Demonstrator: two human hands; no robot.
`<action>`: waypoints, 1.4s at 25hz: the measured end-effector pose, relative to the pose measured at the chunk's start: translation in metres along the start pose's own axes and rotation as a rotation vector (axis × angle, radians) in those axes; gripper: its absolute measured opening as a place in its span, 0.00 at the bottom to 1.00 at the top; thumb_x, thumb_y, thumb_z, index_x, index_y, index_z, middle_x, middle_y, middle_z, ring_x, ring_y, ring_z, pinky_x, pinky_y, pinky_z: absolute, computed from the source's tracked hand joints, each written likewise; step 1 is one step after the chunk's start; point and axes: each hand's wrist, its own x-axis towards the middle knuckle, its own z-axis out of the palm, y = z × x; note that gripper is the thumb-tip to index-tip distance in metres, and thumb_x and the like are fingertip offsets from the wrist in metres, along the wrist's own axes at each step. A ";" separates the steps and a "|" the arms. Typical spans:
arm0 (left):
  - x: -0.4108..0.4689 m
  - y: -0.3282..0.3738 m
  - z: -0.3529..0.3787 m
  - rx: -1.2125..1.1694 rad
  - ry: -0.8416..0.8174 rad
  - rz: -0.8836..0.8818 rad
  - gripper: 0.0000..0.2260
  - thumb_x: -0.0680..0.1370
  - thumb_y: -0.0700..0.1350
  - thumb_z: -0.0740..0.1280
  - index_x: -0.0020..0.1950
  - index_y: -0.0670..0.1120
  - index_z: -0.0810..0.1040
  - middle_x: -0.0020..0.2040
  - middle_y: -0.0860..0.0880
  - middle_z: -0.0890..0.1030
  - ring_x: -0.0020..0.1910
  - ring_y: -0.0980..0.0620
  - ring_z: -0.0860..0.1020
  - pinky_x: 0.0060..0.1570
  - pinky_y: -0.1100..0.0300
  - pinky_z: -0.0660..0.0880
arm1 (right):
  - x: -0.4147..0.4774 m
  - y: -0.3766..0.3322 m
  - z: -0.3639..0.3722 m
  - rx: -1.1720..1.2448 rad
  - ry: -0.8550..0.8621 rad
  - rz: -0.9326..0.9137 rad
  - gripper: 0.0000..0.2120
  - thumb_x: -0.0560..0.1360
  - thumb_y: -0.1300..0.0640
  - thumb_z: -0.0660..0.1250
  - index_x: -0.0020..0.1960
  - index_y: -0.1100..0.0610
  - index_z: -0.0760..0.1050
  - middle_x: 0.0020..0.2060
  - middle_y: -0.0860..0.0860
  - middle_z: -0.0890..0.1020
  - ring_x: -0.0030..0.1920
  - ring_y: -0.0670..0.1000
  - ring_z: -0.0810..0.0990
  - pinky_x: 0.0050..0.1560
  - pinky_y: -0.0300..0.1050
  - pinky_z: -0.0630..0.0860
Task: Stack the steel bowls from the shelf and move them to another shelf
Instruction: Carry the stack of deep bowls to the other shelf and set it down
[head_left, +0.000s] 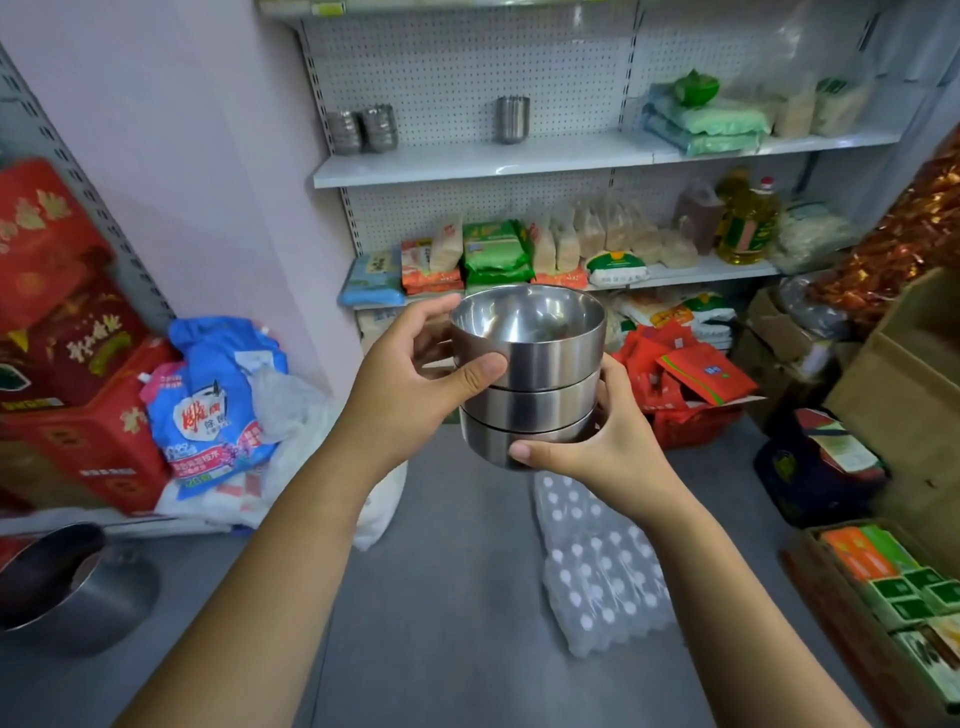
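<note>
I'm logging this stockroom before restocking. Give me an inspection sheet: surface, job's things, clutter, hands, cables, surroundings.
Surface: white shelf, carrying two steel stacks and a steel cup.
Job's things: three nested steel bowls, held in the air.
Clutter: water-bottle pack and blue bag on the floor.
Hands: left hand grips the stack's top; right hand holds its bottom.
Cables: nothing seen.
Surroundings: food packets on the lower shelf; pot lower left.

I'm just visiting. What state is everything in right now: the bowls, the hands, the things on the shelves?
Bowl stack: three steel bowls nested, upright, held in the air.
Left hand: grips the stack's upper part, thumb across the front.
Right hand: grips the bottom bowl, thumb on its front.
Other steel bowls: in two stacks, standing on the upper shelf.
Steel cup: upright on the same shelf.
Oil bottle: upright, capped.
</note>
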 end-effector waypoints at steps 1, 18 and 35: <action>0.020 -0.006 0.000 0.009 -0.005 -0.004 0.36 0.65 0.57 0.77 0.72 0.53 0.73 0.57 0.53 0.83 0.58 0.63 0.81 0.57 0.68 0.77 | 0.019 0.006 -0.001 0.006 0.000 0.005 0.54 0.59 0.58 0.87 0.78 0.48 0.62 0.67 0.44 0.80 0.66 0.41 0.80 0.64 0.40 0.79; 0.411 -0.131 0.025 -0.008 0.027 -0.066 0.35 0.66 0.58 0.77 0.72 0.58 0.73 0.63 0.51 0.82 0.64 0.60 0.79 0.65 0.61 0.75 | 0.435 0.096 -0.051 -0.003 -0.077 0.006 0.51 0.61 0.64 0.86 0.76 0.50 0.62 0.64 0.45 0.80 0.62 0.40 0.82 0.56 0.35 0.79; 0.836 -0.238 -0.057 0.057 -0.188 -0.004 0.30 0.65 0.65 0.79 0.65 0.64 0.76 0.61 0.53 0.83 0.63 0.56 0.80 0.67 0.48 0.76 | 0.834 0.148 -0.009 -0.018 0.098 -0.050 0.55 0.56 0.53 0.90 0.75 0.44 0.63 0.66 0.45 0.80 0.64 0.44 0.82 0.65 0.49 0.81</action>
